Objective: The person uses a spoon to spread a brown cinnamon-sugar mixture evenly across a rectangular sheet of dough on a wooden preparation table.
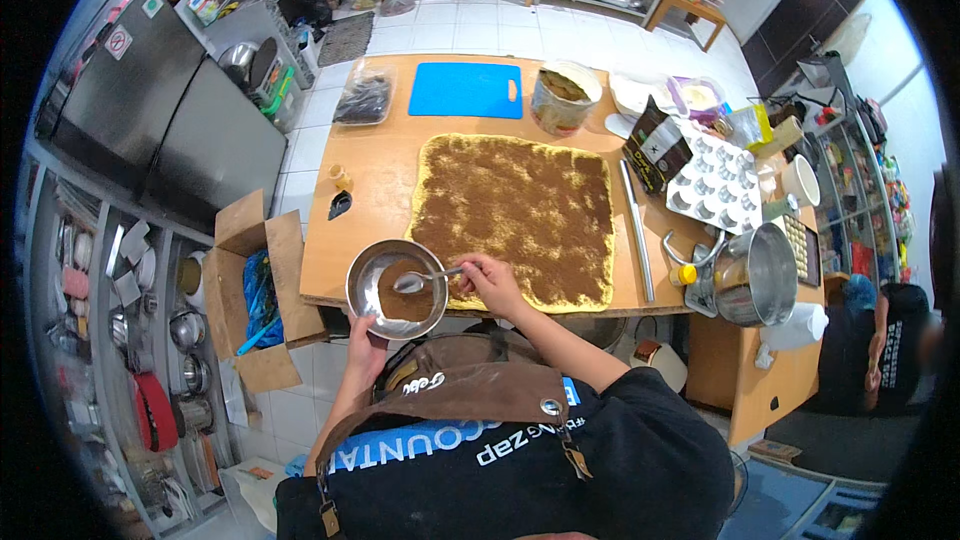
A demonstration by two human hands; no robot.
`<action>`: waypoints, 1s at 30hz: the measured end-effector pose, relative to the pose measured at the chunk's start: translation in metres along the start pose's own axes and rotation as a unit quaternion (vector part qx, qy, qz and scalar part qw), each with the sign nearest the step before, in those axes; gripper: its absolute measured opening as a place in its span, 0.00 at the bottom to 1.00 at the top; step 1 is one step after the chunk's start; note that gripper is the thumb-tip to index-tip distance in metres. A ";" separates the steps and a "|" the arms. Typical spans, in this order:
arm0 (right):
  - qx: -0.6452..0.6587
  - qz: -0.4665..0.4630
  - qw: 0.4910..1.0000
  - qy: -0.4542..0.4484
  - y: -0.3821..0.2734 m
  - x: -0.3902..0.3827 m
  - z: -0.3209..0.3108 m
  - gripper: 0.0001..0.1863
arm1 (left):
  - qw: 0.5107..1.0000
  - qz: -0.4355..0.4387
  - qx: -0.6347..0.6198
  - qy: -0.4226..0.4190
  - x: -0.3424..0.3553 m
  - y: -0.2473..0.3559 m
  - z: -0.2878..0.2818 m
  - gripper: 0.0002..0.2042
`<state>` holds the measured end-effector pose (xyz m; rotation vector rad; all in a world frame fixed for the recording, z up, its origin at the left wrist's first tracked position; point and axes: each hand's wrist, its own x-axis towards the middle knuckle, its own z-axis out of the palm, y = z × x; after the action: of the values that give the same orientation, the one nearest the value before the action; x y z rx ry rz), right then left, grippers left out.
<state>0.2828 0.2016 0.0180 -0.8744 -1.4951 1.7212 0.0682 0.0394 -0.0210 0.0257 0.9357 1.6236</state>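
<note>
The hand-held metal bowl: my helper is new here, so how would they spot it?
Find the wooden table and go to the near left corner of its brown-dusted dough sheet. There the left hand holds the metal bowl. Unlike the larger steel bowl farther right, it contains brown powder and has a spoon over it.

Brown powder (535,255) is coating a yellow dough sheet (560,193).
The rough rectangle is lying flat on the table (375,170), patchily covered; by its near left corner, a round metal bowl (367,290) is holding more powder, a silver spoon (410,283) slanting in over the rim.
</note>
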 end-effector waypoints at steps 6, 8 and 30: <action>0.101 0.149 0.983 0.021 0.010 -0.021 -0.036 0.11 | 0.999 -0.021 0.037 -0.020 0.021 -0.025 0.027 0.19; 0.158 0.169 0.971 0.063 0.007 -0.027 -0.049 0.11 | 0.998 -0.034 0.040 -0.027 0.023 -0.030 0.035 0.19; 0.193 -0.038 0.843 0.501 0.082 -0.005 -0.276 0.10 | 1.000 -0.027 -0.007 0.011 0.000 -0.019 -0.003 0.22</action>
<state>0.5121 0.3360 -0.0942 -1.1893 -0.4477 1.1005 0.0823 0.0374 -0.0335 -0.0259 0.9344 1.5832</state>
